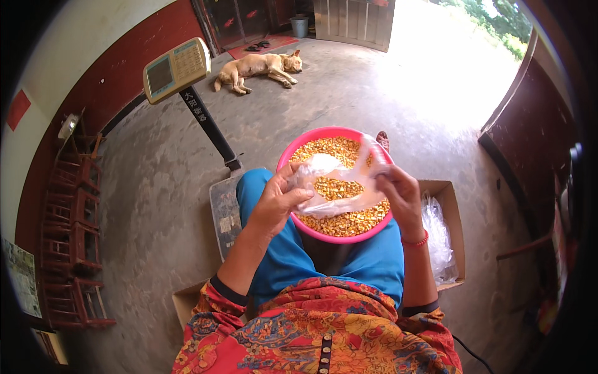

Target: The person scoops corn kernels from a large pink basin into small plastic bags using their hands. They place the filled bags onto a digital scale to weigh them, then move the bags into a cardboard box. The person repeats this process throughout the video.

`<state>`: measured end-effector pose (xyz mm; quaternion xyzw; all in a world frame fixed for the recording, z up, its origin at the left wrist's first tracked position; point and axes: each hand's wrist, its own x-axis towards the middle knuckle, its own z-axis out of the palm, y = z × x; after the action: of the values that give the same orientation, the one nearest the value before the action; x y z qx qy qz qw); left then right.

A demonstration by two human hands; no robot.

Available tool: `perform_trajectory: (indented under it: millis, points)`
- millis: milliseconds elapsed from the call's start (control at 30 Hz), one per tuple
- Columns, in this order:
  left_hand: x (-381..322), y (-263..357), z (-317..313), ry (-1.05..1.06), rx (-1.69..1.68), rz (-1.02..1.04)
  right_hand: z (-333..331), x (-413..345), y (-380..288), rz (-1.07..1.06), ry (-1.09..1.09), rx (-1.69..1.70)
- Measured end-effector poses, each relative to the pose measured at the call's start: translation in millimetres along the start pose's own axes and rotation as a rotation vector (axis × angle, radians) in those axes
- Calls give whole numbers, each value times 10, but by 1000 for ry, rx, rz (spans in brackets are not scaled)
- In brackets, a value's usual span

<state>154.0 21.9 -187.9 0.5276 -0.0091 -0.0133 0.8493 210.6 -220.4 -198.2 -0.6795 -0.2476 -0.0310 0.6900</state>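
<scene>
Between my two hands a clear plastic bag (345,205) is stretched out, its mouth spread apart. My left hand (282,194) pinches one side of the film between thumb and fingers. On the other side my right hand (401,194), with a red bead bracelet at the wrist, grips the film; the bag is blurred there. Directly below is a pink plastic basin (343,240) at my knees, filled with yellow corn kernels (345,224). Kernels show through the film and its opening. What supports the basin is hidden.
Left of my knees stands a platform scale (224,210) with a display head (177,70) on a post. A cardboard box (455,233) of plastic bags (437,243) lies right; another box (184,304) lies left. A tan dog (257,68) lies ahead. Wooden stools (86,210) line the left wall.
</scene>
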Motion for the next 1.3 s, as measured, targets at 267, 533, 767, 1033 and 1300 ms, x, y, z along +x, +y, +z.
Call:
perform_trajectory:
  millis: [267,533,767,1033,1300]
  points:
    - [-344,-478,102,137,-255,-73,46,-303,-733,-194,156,-124]
    - [-496,-616,358,76,-208,0,584,16,575,-182,-492,-898]
    - [-667,-796,497,-46,-215,-9,944,384,151,175,-661,-1516]
    - [-497,-871,614,-89,-194,27,704,-37,704,71,-508,-1038]
    - [-221,-555,545,149,-127,109,590,-11,893,334,-478,-288]
